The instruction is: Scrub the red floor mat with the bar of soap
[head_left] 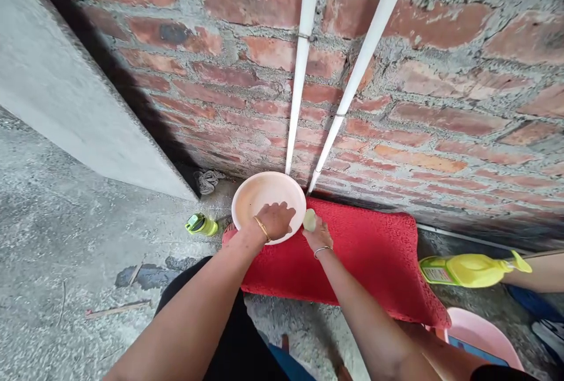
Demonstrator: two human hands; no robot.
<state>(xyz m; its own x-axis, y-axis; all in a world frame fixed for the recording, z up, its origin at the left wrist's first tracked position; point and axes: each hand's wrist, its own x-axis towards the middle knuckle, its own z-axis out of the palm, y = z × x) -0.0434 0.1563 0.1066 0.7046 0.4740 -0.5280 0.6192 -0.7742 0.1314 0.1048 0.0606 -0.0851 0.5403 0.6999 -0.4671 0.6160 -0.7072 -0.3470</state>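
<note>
A shallow, pale pink basin (239, 196) sits at the left end of a bench covered with a red cloth (374, 258). My left hand (276, 221) is over the basin's right side, palm down, fingers stretched out and somewhat apart, with nothing seen in it. Just right of the rim, my right hand (321, 235) grips a pale green oval piece (309, 220), whose exact kind I cannot make out. Its fingers are partly hidden behind the piece and the hand.
A yellow-green bottle (201, 224) stands left of the basin. A yellow pump bottle (476, 270) is beyond the cloth's right end, above a pink tub (473, 322). Behind are a brick wall, two white pipes (299, 76) and a grey rag (208, 181). A person's shoe (546, 334) shows at right.
</note>
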